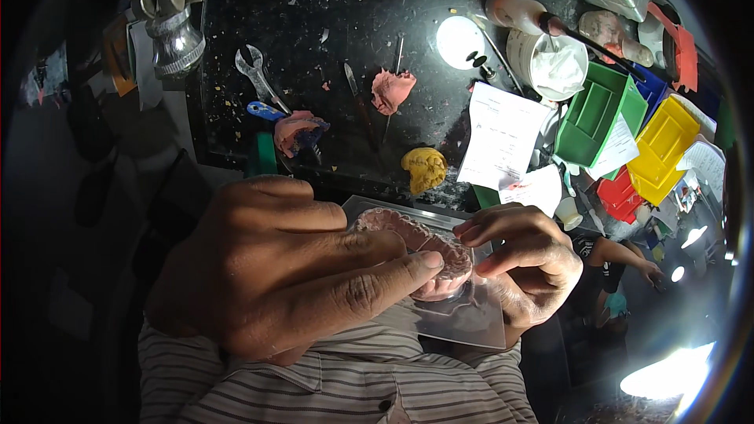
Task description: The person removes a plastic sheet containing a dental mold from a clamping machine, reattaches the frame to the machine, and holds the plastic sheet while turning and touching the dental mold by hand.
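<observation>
Dim room with strong white light (pixel 671 377)
The black worktop (pixel 330 12) with pale specks is in the upper middle; the light glares at lower right, left side is dark

Cast (pixel 455 261) rough, matt, probably plaster; sheet (pixel 481 320) clear glossy plastic; wrench (pixel 255 72) shiny metal; bins (pixel 589 116) smooth plastic; shirt (pixel 338 396) cloth.

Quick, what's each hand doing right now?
Left hand: partly curled, fingertip at the pink teeth model; can't tell if it's gripping.
Right hand: curled beside the clear plate, fingertips near the model; grip can't be told.
</observation>
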{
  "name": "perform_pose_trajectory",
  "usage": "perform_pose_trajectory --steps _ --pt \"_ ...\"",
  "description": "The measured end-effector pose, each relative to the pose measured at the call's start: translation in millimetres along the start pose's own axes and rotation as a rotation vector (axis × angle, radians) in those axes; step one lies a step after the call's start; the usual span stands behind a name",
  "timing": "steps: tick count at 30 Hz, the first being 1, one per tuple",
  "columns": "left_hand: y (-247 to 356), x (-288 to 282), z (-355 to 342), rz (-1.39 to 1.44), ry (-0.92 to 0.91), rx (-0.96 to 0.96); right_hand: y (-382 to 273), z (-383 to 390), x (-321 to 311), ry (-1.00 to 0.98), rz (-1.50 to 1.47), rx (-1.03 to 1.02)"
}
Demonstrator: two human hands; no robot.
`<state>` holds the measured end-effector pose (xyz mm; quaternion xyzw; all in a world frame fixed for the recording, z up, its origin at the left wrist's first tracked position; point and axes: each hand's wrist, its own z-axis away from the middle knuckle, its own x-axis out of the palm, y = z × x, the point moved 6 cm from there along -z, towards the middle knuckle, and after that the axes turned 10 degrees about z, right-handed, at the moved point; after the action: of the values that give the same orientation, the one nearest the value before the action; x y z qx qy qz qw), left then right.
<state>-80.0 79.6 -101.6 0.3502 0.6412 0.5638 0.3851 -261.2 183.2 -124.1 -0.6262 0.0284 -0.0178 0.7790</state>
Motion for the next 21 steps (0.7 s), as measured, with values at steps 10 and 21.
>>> perform_pose_trajectory --steps 10,21 --pt "2 -1 -1 -0.025 0.002 0.032 3 1 1 -0.002 -0.028 0.021" --pt "-14 -5 -2 0.158 0.013 -0.051 6 -2 1 0.025 -0.139 0.048"
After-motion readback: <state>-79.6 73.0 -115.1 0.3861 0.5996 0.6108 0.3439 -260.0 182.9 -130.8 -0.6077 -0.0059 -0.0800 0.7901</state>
